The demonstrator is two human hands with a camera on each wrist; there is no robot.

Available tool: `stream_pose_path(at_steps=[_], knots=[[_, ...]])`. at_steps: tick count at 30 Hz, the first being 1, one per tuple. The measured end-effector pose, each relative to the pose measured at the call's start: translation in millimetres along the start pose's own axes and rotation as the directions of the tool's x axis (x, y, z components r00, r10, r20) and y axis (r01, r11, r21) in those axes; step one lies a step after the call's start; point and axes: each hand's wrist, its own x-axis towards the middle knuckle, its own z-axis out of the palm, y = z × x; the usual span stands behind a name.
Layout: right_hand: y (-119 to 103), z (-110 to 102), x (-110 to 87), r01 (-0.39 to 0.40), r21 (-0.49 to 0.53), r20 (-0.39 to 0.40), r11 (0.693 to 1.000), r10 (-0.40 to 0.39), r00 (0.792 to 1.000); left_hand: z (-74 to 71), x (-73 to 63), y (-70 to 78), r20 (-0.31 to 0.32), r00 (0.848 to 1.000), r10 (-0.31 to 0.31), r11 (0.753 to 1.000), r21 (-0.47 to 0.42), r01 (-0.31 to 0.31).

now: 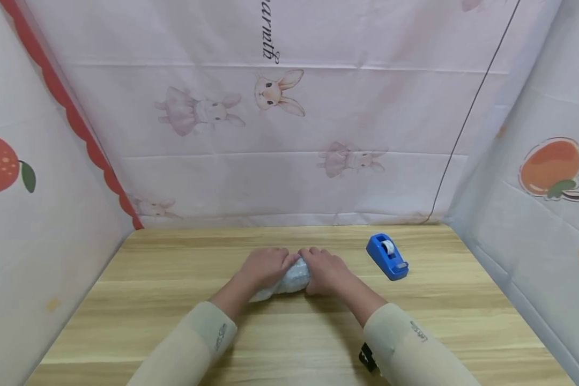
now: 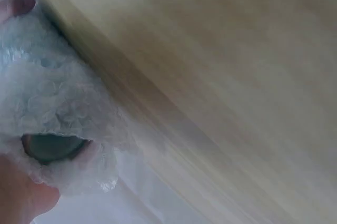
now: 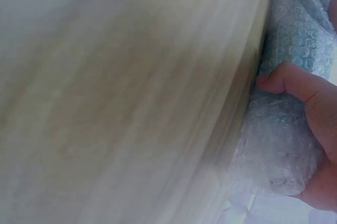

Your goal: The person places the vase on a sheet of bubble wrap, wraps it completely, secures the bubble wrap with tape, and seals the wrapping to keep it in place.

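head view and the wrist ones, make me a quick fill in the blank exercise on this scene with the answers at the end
1. The left hand and right hand grip a bundle covered in what is called, for its air pockets, ____ wrap.
2. The body of the tape dispenser is coloured ____.
3. Of the two hands, the one nearer the tape dispenser is the ____ one.
4. The scalloped border on the left side is coloured ____.

Missing words: bubble; blue; right; red.
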Motion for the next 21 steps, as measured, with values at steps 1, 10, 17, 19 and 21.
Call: stream_pose_path(at_steps=[1, 10, 17, 19, 21], knots=[[0.9, -0.1, 0.4, -0.003, 0.000, 0.006, 1.000, 0.003, 1.000, 0.9, -1.3, 1.4, -0.003, 1.000, 0.027, 1.000, 0.012, -0.027], [3.9, -1.4, 4.4, 0.005, 0.018, 0.022, 1.000, -0.005, 1.000, -0.2, -14.2, 6.0, 0.033, 0.998, 0.056, 0.998, 0.007, -0.056], [4.5, -3.7, 4.4, 0.015, 0.044, 0.026, 0.999, -0.016, 1.000, 2.0, -20.7, 8.5, 0.005, 0.994, 0.105, 0.992, 0.068, -0.105], [5.2, -3.7, 4.8, 0.016, 0.053, 0.033, 0.998, -0.018, 0.999, 3.7, -21.7, 8.6, 0.006, 0.995, 0.099, 0.991, 0.085, -0.099], [6.0, -4.0, 5.5, 0.017, 0.060, 0.037, 0.998, -0.019, 0.999, 4.4, -21.9, 8.9, 0.007, 0.996, 0.089, 0.992, 0.093, -0.089]])
